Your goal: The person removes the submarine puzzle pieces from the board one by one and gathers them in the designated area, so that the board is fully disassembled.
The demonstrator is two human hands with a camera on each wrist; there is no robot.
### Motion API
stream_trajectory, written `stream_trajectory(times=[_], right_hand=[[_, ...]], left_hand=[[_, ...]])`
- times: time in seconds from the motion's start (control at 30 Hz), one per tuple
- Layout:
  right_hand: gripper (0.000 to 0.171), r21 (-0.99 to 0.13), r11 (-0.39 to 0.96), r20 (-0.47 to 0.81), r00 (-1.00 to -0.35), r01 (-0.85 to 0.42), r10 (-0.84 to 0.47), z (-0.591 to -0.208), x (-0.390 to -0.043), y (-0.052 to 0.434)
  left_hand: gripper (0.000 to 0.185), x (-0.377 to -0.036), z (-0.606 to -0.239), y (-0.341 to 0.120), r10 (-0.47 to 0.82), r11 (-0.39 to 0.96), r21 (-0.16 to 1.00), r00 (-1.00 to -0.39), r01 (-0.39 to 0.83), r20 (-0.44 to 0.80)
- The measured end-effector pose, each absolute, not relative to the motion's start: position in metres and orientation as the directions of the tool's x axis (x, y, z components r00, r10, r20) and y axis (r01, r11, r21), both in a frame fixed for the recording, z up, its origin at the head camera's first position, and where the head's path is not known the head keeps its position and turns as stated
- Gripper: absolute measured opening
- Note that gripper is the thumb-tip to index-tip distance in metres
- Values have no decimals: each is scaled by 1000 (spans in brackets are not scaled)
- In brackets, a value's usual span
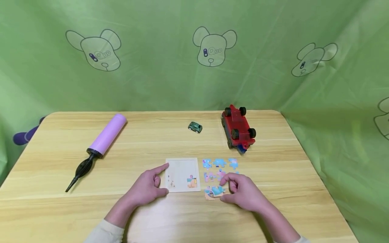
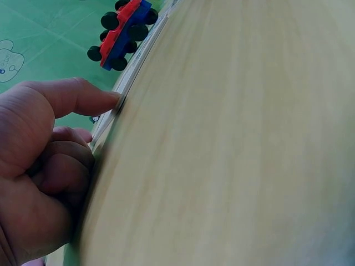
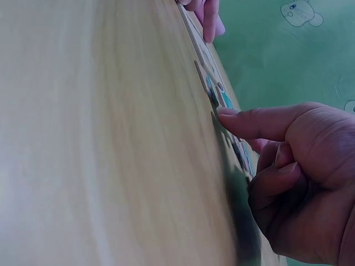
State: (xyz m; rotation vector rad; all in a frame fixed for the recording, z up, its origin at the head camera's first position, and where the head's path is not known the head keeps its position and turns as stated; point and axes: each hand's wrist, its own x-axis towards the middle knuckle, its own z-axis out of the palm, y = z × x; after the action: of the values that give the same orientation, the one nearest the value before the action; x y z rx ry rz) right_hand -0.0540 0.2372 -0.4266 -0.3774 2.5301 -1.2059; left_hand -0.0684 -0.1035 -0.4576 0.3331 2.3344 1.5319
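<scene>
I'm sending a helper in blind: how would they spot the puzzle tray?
Start at the wooden table, near its front edge. Beside the left hand, whose fingers touch its left side, lies the puzzle tray. Unlike the loose pieces right of it, it is square, pale and nearly bare.

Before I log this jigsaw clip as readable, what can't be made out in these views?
- Picture on the loose blue and pink puzzle pieces: too small in the head view, edge-on in the right wrist view.
- Pieces under the right hand: covered by its fingers.
- Pale square puzzle tray: its left edge hidden by the left hand; a blurred sliver in the left wrist view.
- Purple object beyond the wooden table: cut off by its edge.
</scene>
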Motion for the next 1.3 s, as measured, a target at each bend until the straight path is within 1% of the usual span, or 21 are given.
stream_trajectory(times=[0.27,0.97,1.13,1.3], right_hand=[[35,-780,622,-195,-921,-62,-337,-429,-53,249],[35,-796,605,-231,-909,-29,-347,-428,-55,256],[34,-791,610,-196,-922,-53,-334,-431,-58,248],[29,-795,601,-151,-933,-83,-327,-436,-66,226]], left_hand=[[86,-69,-460,-104,364,406,914,-920,19,-143],[86,-69,-462,-105,362,408,913,-922,22,-139],[86,-69,-461,-105,364,414,910,-921,26,-139],[86,-68,-460,-105,370,411,911,-918,23,-143]])
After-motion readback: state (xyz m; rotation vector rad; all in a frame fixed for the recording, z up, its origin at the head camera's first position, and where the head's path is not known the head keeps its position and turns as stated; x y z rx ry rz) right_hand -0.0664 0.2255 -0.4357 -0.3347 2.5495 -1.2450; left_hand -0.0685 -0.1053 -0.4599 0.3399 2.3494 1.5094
